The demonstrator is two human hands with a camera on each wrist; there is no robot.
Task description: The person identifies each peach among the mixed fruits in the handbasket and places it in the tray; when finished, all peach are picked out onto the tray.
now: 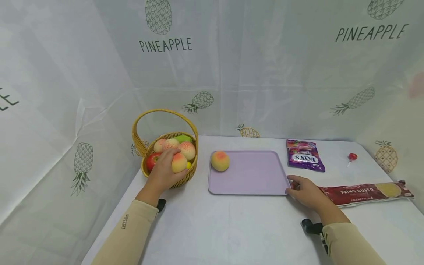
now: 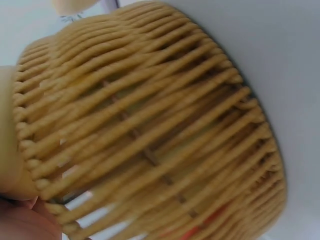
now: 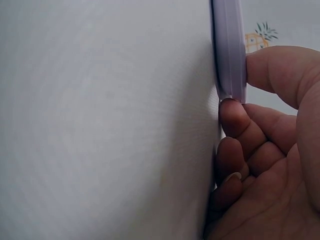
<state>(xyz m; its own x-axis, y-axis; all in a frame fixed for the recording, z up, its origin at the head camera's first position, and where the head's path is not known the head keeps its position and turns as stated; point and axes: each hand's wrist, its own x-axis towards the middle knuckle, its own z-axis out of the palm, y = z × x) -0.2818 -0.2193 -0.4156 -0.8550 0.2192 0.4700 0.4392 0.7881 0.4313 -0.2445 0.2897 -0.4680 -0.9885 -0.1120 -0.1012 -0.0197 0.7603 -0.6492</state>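
The left hand [image 1: 166,168] grasps a round yellow peach with pink blush [image 1: 179,163], at about five o'clock in the yellow woven basket [image 1: 181,182]; fingers and thumb surround it. In my judgement, it is better raised straight up with gentle pressure, so the red-speckled peaches [image 1: 187,151] toward one o'clock are not dragged. The right hand [image 1: 307,192] pinches the flat lilac rectangular tray [image 1: 253,173] at its four o'clock corner, which should steady it. A similar loose peach [image 1: 220,161] sits at ten o'clock on the tray; avoid knocking it.
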